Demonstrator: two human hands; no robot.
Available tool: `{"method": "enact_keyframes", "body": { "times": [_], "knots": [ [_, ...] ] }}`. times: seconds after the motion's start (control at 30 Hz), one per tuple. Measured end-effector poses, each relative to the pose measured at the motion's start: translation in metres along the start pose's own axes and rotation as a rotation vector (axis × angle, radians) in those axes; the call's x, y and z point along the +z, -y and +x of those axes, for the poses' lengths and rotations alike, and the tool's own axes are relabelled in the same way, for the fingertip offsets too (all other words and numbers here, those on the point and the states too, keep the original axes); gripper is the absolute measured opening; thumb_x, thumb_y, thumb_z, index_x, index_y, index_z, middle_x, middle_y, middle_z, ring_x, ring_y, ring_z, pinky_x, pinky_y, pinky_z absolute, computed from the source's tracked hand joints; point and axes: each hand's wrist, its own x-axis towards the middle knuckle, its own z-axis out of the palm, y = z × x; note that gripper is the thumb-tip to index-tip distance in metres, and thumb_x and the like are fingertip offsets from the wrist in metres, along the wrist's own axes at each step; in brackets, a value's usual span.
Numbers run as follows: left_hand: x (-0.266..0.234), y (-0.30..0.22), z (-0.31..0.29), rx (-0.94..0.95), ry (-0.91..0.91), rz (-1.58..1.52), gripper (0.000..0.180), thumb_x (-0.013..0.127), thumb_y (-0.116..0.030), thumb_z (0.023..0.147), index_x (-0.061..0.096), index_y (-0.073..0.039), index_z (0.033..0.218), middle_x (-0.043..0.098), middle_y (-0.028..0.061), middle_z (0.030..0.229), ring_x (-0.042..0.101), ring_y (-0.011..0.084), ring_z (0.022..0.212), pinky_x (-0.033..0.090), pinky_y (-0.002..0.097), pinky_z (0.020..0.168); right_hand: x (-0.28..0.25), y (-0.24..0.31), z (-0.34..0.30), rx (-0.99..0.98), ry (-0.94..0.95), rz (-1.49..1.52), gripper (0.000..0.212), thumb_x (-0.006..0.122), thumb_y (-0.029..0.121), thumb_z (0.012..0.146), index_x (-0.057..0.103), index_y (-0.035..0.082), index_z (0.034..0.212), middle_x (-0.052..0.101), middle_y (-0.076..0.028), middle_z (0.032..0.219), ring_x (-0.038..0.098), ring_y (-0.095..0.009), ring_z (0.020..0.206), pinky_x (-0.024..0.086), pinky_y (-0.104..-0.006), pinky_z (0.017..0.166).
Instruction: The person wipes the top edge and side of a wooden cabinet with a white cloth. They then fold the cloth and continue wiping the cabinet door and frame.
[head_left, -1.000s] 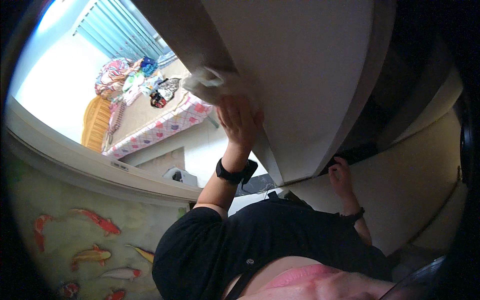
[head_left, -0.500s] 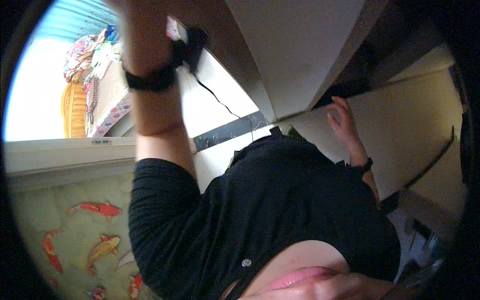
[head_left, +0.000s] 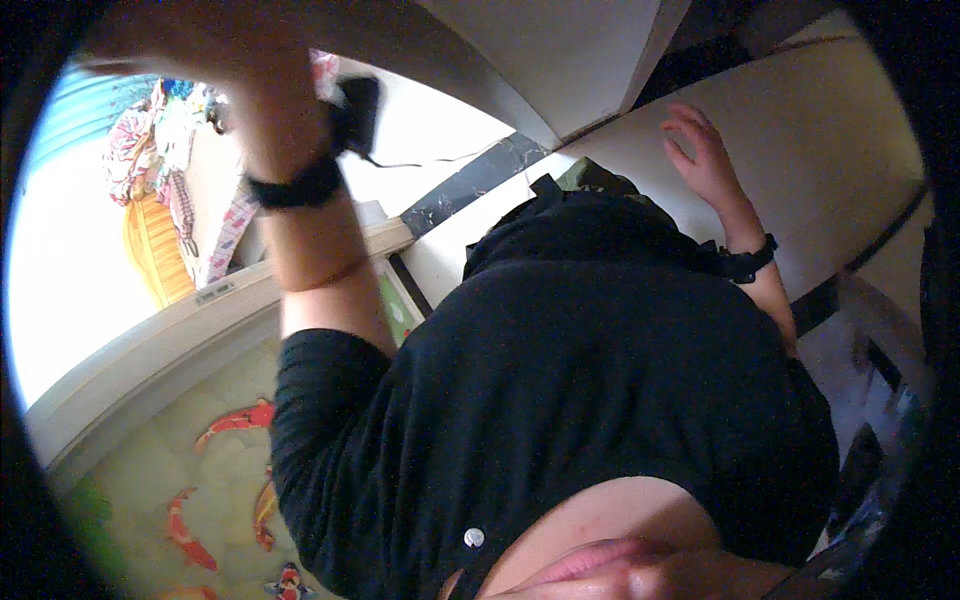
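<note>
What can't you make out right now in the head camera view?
In the head view:
- Left hand: blurred, dark, against the top edge; whether it holds anything is unclear.
- Bed: partly behind the left forearm.
- Pale panel: cut off by the top edge.
- Fish picture: partly behind the left sleeve.

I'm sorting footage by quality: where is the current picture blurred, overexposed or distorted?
Head view: the left hand is dark and blurred, the right hand clearer; the white bedroom wall is washed out; the doorframe bends toward the rim.
</note>
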Motion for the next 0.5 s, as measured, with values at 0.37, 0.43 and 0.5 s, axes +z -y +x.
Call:
{"method": "enact_keyframes", "body": {
  "times": [0.37, 0.43, 0.5],
  "knots": [
    [-0.056, -0.017, 0.031, 0.136, -0.121, 0.011, 0.062, 0.037, -0.056, 0.083, 0.052, -0.019, 0.132, 0.037, 0.0200, 0.142, 0.028, 0.0385, 0.134, 0.022, 0.0539, 0.108, -0.013, -0.014, 0.004, 0.068, 0.031, -0.035, 0.021, 0.063, 0.006, 0.079, 0.058, 0.003, 0.099, 0.053, -0.017, 0.124, 0.048, -0.036, 0.118, 0.040, -0.0453, 0.098],
    [-0.068, 0.003, 0.082, 0.157, -0.178, -0.012, 0.071, 0.038, -0.063, 0.084, 0.043, -0.017, 0.138, 0.032, 0.0204, 0.145, 0.027, 0.0397, 0.134, 0.025, 0.0538, 0.106, -0.012, -0.021, 0.004, 0.094, 0.011, -0.053, 0.020, 0.064, 0.006, 0.080, 0.058, 0.004, 0.099, 0.053, -0.017, 0.123, 0.050, -0.037, 0.115, 0.043, -0.0455, 0.095],
    [-0.075, 0.012, 0.144, 0.188, -0.211, 0.002, 0.067, 0.039, -0.061, 0.086, 0.045, -0.014, 0.134, 0.035, 0.0208, 0.139, 0.031, 0.0389, 0.129, 0.028, 0.0528, 0.103, -0.009, -0.021, 0.012, 0.109, 0.000, 0.037, 0.018, 0.064, 0.006, 0.081, 0.059, 0.005, 0.098, 0.052, -0.017, 0.125, 0.051, -0.037, 0.114, 0.045, -0.0458, 0.093]
  ]
}}
